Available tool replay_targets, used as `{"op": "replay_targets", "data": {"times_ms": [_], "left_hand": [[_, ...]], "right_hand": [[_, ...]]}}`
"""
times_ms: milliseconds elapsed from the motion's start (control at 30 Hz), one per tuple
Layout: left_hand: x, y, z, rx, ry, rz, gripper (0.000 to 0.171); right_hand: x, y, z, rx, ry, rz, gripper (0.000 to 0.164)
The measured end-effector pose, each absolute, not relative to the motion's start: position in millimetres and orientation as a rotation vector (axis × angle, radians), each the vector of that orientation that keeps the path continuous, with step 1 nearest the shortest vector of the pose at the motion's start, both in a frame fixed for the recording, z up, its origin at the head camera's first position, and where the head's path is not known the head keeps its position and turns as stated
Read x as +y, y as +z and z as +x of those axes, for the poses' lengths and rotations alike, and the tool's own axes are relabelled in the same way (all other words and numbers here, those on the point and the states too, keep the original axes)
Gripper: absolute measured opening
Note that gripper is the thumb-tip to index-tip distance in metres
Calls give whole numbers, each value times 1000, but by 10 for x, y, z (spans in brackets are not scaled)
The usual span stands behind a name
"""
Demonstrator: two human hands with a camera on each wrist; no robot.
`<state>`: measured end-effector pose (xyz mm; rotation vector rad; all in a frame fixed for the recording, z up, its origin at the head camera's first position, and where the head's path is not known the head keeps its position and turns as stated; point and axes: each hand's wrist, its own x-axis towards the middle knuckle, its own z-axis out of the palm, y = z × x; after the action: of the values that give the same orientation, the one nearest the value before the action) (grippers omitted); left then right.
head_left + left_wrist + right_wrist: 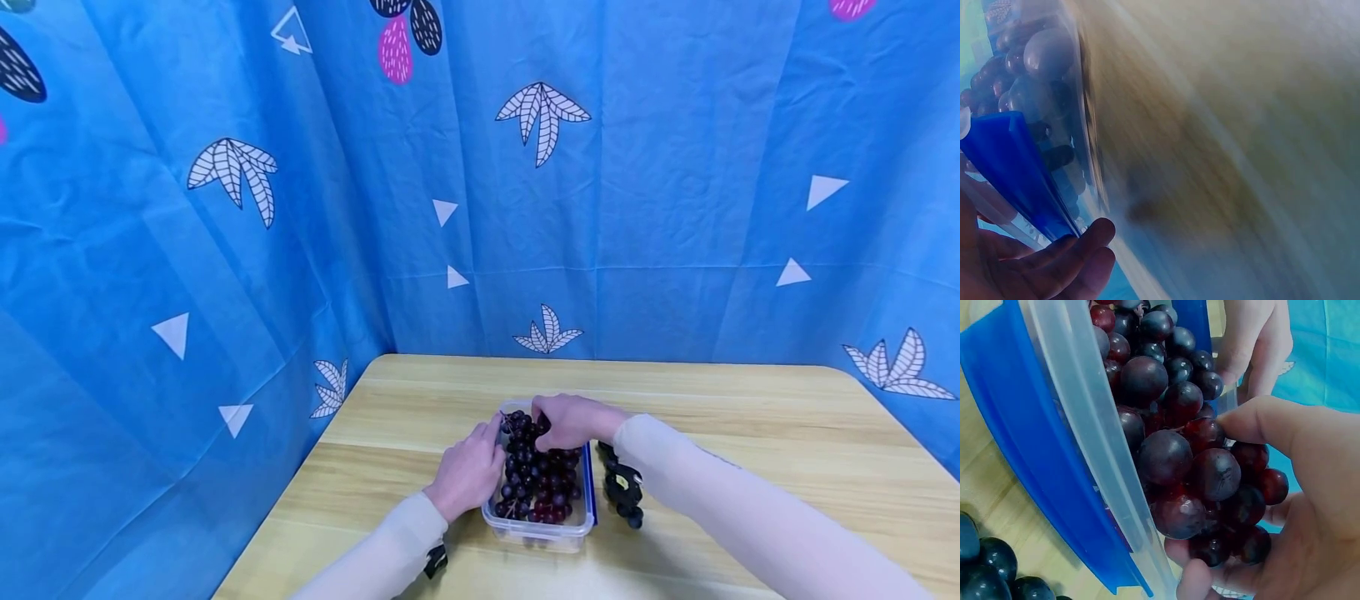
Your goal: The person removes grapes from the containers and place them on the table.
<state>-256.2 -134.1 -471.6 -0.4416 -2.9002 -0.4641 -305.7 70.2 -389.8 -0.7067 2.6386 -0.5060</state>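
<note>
A clear plastic container [534, 528] with blue side latches holds bunches of dark red and purple grapes [525, 479]. At its left side my left hand [467, 468] grips the wall near the rim. The left wrist view shows those fingers [1094, 234] against a blue latch [1019, 169] that hangs outward. My right hand [573, 421] reaches over the far right part of the container. Up close in the right wrist view, its thumb and fingers curl round a bunch of reddish grapes [1213, 475] at the container's end. Part of this bunch is hidden by the hand.
Black grapes [988, 569] lie on the wooden table [787, 467] to the right of the container, partly under my right forearm. A blue patterned curtain [660, 183] hangs behind the table and along its left side.
</note>
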Motion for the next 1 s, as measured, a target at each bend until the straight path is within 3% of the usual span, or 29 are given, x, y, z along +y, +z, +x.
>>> {"op": "replay_targets", "data": {"times_ms": [1000], "left_hand": [[-1338,-4695,-2558,-2882,-471,-465,56]], "right_hand": [[951,-3845,-2774,2911,-820,-1009,37]]}}
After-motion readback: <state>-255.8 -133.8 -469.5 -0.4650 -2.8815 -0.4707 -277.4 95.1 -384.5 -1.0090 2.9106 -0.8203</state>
